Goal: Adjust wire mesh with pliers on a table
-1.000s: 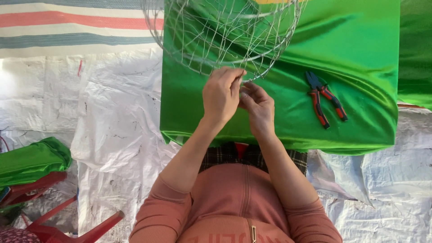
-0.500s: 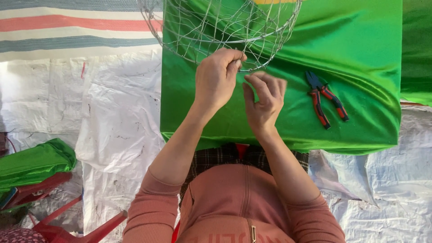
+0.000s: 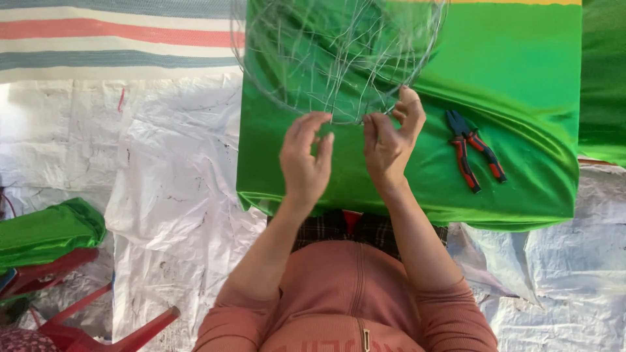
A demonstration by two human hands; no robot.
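- Two hands work at the near rim of a wire basket frame (image 3: 339,58), which rests on a green cloth (image 3: 521,78) so its rim faces the person.
- The right hand (image 3: 390,140) pinches the rim wire between thumb and fingers, steadying it.
- The left hand (image 3: 305,160) is half-curled and holds nothing, just below the rim.
- Red-handled pliers (image 3: 475,151) lie just right of the hands, within reach.

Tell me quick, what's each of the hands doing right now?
Left hand: open, fingers curled, just below the wire frame.
Right hand: pinching the wire frame's lower rim.

Red-handled pliers (image 3: 476,151) lie on green cloth (image 3: 521,85); red chair (image 3: 85,329) nearby.
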